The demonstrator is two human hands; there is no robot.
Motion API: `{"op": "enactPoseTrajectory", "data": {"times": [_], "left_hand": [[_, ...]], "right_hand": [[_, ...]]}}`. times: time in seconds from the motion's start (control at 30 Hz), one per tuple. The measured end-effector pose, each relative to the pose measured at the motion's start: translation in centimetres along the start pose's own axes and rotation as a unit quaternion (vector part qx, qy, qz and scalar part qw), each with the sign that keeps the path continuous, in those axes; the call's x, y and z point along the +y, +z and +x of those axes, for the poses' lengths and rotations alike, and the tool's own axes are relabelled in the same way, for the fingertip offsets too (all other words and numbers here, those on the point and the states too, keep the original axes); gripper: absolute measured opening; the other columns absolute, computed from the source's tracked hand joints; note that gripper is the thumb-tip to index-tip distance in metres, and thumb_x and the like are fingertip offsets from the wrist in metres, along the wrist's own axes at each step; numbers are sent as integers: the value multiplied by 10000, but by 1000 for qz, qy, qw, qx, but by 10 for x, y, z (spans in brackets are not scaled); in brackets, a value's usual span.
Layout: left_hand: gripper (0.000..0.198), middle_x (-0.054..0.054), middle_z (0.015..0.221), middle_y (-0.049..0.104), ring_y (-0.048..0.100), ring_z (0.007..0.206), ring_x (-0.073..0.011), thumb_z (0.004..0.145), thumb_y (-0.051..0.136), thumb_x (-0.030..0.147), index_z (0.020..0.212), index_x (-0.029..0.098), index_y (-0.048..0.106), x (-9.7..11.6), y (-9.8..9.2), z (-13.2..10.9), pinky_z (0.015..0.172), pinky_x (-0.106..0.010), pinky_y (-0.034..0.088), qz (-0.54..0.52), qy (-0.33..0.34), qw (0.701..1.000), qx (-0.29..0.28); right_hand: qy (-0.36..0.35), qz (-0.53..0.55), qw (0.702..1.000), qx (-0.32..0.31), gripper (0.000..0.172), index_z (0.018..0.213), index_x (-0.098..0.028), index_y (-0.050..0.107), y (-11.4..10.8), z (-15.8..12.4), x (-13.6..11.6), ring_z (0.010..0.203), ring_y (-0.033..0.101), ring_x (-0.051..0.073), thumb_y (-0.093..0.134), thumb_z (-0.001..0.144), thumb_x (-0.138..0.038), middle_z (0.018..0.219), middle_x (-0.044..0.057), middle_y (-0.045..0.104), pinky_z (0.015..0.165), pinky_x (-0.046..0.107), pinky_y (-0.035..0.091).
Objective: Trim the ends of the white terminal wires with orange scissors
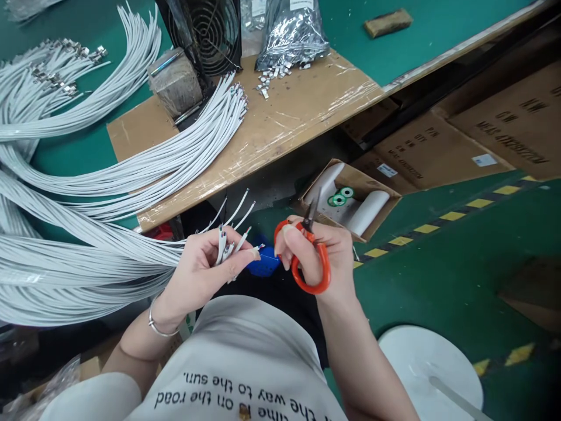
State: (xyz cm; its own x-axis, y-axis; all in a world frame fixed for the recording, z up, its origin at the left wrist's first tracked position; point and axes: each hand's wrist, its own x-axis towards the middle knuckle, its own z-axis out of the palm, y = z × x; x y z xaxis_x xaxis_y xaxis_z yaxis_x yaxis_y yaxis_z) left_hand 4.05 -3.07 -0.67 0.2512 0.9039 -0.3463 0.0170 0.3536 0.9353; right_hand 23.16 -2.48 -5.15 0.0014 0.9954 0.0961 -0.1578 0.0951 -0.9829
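My left hand (210,263) is closed around the end of a bundle of white cables (144,251), with several cable tips sticking up between thumb and fingers. One tip with fine coloured wires pokes out past the thumb, toward my right hand (322,251). That hand is wrapped round a pair of scissors (323,272) with orange handles; the dark blades point up and away from the cables. A small gap separates the two hands. Below and between them, something blue (264,261) shows, partly hidden.
More white cable bundles (188,158) lie across the green-topped table. A fan (210,35), a taped block (175,82) and a bag of small metal parts (291,35) stand at the back. An open carton (394,204) holds rolls. A white round stool (429,368) sits lower right.
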Motion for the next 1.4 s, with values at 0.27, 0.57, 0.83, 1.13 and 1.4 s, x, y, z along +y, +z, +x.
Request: {"op": "enactPoseTrajectory", "data": {"times": [0.27,0.57,0.83,1.13,1.4], "left_hand": [[291,45,560,465,318,531,-85,904,860,374,735,164,750,3,4,-2,506,-256,221,71,3,997,11],[278,22,569,571,440,512,-98,874,892,417,778,168,811,3,1,0,517,-252,379,-5,-12,1000,9],[221,8,640,609,429,510,-84,898,886,403,908,184,856,3,1,0,459,-223,325,-67,-23,997,16],[246,10,673,575,394,517,-81,896,873,425,950,188,834,6,1,-1,422,-206,242,-63,-12,998,20],[198,17,672,609,394,503,-64,894,888,373,935,193,817,7,2,-1,434,-192,287,-99,-9,995,9]], "right_hand": [[-3,-71,989,-130,519,577,-190,602,1,7,-14,528,426,97,813,967,-461,589,-24,544,492,269,316],[9,-58,993,106,509,552,-234,617,-19,11,1,515,527,143,795,972,-461,563,6,606,507,308,422],[-30,-111,993,-6,335,623,-211,649,-9,-2,-6,551,466,117,828,894,-291,601,-22,565,511,280,366],[-96,-267,958,-52,481,570,-214,385,-12,-17,2,540,293,91,766,847,-121,584,-60,354,488,296,217],[-132,-300,943,-60,479,600,-216,310,-9,-15,1,533,264,82,716,802,-60,585,-66,320,486,301,185]]}}
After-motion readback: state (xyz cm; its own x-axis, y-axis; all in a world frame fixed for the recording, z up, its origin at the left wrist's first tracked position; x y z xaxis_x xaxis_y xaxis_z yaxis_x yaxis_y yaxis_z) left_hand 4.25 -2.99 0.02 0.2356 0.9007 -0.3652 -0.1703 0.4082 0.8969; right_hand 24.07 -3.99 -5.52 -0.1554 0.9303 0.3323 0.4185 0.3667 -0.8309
